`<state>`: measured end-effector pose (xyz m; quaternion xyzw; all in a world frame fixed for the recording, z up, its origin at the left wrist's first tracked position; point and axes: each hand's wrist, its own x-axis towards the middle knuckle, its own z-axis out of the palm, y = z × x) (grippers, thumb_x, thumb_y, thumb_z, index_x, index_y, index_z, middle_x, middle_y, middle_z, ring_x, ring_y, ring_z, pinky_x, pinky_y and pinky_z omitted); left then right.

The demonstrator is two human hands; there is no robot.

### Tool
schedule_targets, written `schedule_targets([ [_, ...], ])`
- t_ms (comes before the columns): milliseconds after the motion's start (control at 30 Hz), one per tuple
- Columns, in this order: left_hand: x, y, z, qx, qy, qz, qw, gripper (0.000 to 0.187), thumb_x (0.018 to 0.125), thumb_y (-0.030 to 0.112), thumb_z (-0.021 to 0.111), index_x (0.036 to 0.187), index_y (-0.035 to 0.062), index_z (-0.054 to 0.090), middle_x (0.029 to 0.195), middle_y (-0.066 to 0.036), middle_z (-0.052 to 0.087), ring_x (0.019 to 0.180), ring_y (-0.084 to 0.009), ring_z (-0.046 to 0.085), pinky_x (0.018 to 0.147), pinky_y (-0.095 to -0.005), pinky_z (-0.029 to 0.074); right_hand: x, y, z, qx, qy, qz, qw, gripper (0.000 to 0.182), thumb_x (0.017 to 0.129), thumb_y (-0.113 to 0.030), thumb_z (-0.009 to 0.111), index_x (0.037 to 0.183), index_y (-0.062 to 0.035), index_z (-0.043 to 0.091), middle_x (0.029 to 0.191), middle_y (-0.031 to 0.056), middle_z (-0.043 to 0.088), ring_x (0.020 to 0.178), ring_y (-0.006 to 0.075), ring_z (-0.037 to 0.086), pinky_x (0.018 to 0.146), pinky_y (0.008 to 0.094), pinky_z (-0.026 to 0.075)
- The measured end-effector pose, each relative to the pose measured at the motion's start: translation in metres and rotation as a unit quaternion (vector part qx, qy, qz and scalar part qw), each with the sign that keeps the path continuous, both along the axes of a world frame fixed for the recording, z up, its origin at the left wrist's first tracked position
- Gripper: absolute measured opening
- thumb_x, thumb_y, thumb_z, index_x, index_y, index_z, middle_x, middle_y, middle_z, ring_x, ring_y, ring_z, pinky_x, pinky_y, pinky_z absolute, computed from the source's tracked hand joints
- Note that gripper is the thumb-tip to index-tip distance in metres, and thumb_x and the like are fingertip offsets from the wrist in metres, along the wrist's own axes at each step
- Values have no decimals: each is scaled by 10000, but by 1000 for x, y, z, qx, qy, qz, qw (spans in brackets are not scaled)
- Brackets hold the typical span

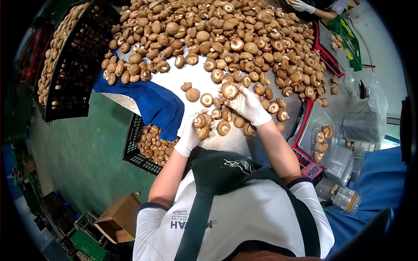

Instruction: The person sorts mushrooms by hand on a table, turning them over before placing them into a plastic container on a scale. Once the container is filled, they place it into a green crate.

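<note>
My left hand (pixel 188 137), in a white glove, is closed around a few brown mushrooms (pixel 201 121) at the table's near edge. A single mushroom (pixel 229 90) is gripped in my gloved right hand (pixel 249 105), its pale gilled underside facing up. Several loose mushrooms (pixel 224 128) lie between and around my hands, some cap down. Beyond them a large heap of mushrooms (pixel 202 37) covers much of the white table (pixel 170 81).
A blue cloth (pixel 152 102) hangs over the left edge, above a crate (pixel 129 145) of mushrooms. Another black crate (pixel 72 74) stands upper left. To the right are a red-edged scale (pixel 307 163), a clear mushroom tray (pixel 322 141) and stacked plastic trays (pixel 342 163). Another person's gloved hand (pixel 301 6) is far right.
</note>
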<state>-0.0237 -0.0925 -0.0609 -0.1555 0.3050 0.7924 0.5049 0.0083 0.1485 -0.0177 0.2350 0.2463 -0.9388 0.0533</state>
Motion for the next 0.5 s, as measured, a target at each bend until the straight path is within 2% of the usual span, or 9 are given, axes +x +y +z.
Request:
schedule_targets([
  [67, 1, -1, 12, 22, 7, -21, 1000, 444, 966, 366, 455, 1305, 83, 498, 1124, -95, 626, 981, -204, 623, 806, -370, 552, 5, -7, 10, 16, 8, -7, 1000, 419, 1048, -262, 349, 1329, 35, 441, 1257, 196, 585, 1112, 336, 618, 935, 451, 541],
  [100, 3, 5, 17, -11, 19, -26, 999, 552, 923, 420, 494, 1379, 113, 442, 1107, -108, 625, 851, -228, 634, 656, -374, 547, 7, -11, 15, 29, 8, -4, 1000, 402, 1045, -236, 367, 1335, 30, 449, 1263, 177, 586, 1114, 308, 617, 946, 447, 534],
  [200, 4, 5, 20, -1, 59, -70, 996, 552, 928, 418, 500, 1385, 113, 441, 1088, -104, 630, 821, -222, 634, 608, -342, 542, 10, -19, 23, 62, 12, 6, 998, 392, 1041, -213, 386, 1342, 28, 452, 1278, 162, 580, 1123, 282, 610, 949, 442, 532],
  [233, 7, 6, 25, -25, 69, -67, 995, 550, 937, 418, 502, 1390, 111, 440, 1063, -101, 636, 802, -209, 631, 576, -310, 537, 12, -18, 23, 59, 35, 15, 998, 389, 1029, -189, 424, 1352, 27, 450, 1293, 149, 566, 1144, 264, 595, 955, 447, 526],
  [367, 9, 8, 33, -22, 80, -69, 994, 554, 945, 433, 493, 1391, 107, 441, 1027, -109, 643, 783, -193, 630, 579, -294, 538, 15, -25, 30, 108, 25, 0, 994, 387, 1019, -145, 456, 1366, 27, 435, 1297, 139, 551, 1155, 238, 580, 955, 446, 524],
  [467, 10, 8, 33, -12, 90, -75, 993, 558, 946, 452, 486, 1385, 109, 452, 1029, -114, 646, 772, -188, 630, 581, -289, 539, 16, -33, 47, 179, 21, -11, 984, 384, 1019, -155, 469, 1356, 28, 449, 1290, 133, 551, 1134, 222, 588, 940, 414, 534],
  [500, 11, 7, 32, -8, 88, -77, 993, 559, 946, 459, 484, 1381, 109, 457, 1030, -115, 648, 768, -186, 630, 582, -287, 540, 15, -31, 46, 247, 15, 0, 969, 377, 1014, -167, 490, 1343, 17, 474, 1267, 121, 564, 1117, 213, 595, 917, 360, 537],
])
